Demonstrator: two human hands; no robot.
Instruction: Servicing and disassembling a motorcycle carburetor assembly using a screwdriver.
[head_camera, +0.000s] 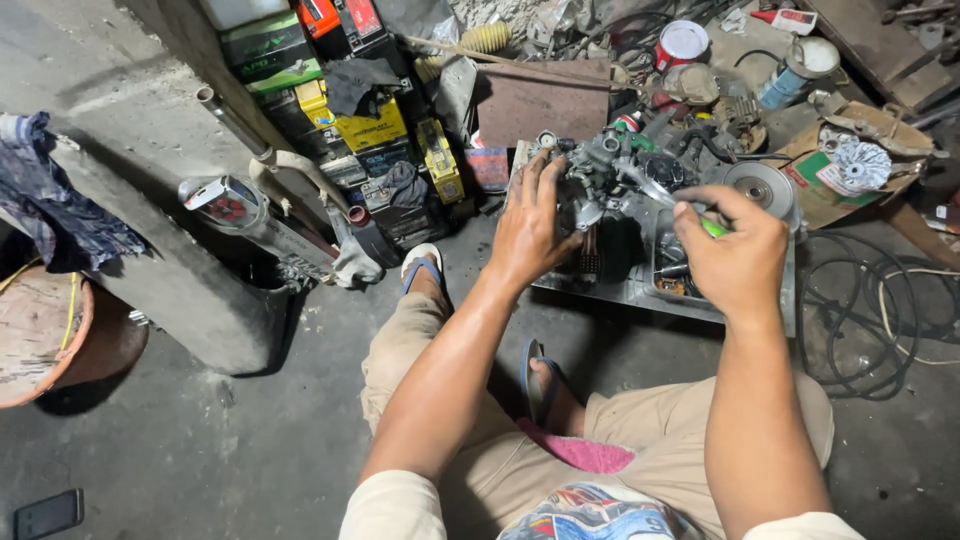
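Grimy concrete floor fills the lower left of the frame, dark and stained, with a small black phone-like slab lying near the bottom left corner. At upper centre a greasy engine assembly sits in a shallow metal tray; its lower parts are lost in shadow and behind the two hands, so its full shape is hard to make out. The left hand lies spread on the left side of the assembly, fingers apart and pressed against the metal. The right hand is curled tight around a tool with a green handle; only a sliver of green shows, and a bright metal shaft runs from it up and left into the assembly, where its tip disappears among the parts. A round silvery disc stands just beside the right hand, partly covered by it.

Upper left of the assembly, stacked batteries in black, yellow and green lean together with rags draped over them. A red-and-white can stands at the top, cut by clutter. Black cables coil at the right edge. A cardboard piece holds a finned metal part. An orange-rimmed tub is cut off at the left edge. Bent knees in beige shorts and blue sandals fill the bottom.
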